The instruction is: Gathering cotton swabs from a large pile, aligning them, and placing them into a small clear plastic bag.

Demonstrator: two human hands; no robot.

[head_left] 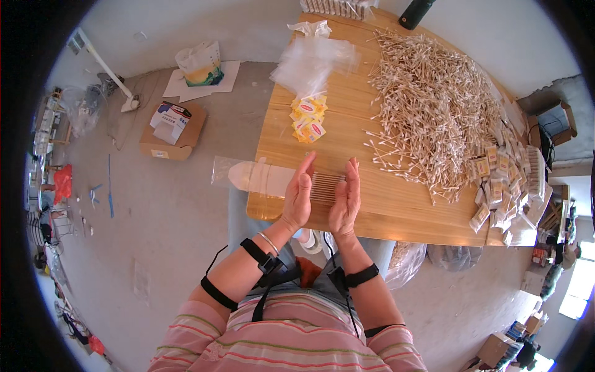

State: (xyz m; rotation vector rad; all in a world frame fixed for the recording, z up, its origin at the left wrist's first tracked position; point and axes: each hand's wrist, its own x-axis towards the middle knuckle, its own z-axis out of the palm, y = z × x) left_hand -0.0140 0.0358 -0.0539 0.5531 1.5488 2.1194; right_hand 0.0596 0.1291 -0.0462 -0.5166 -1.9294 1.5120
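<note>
A flat row of cotton swabs point(326, 186) lies between my two hands, close above or on the wooden table near its front edge. My left hand point(299, 197) presses along the row's left side with its fingers straight and together. On the opposite side my right hand point(345, 201) closes in the same way, its fingertips pointing away from me. Left of my left hand is a white, round-ended flat piece point(255, 178) with clear plastic around it, jutting past the table's left edge. A large heap of loose cotton swabs point(434, 102) covers the table's right side.
Beyond my hands lie yellow-and-white labels point(308, 118) and a stack of clear plastic bags point(316, 62). Small filled packs point(501, 180) are piled at the right edge. A black bottle point(416, 12) stands at the back. On the floor at left sits an open cardboard box point(186, 146).
</note>
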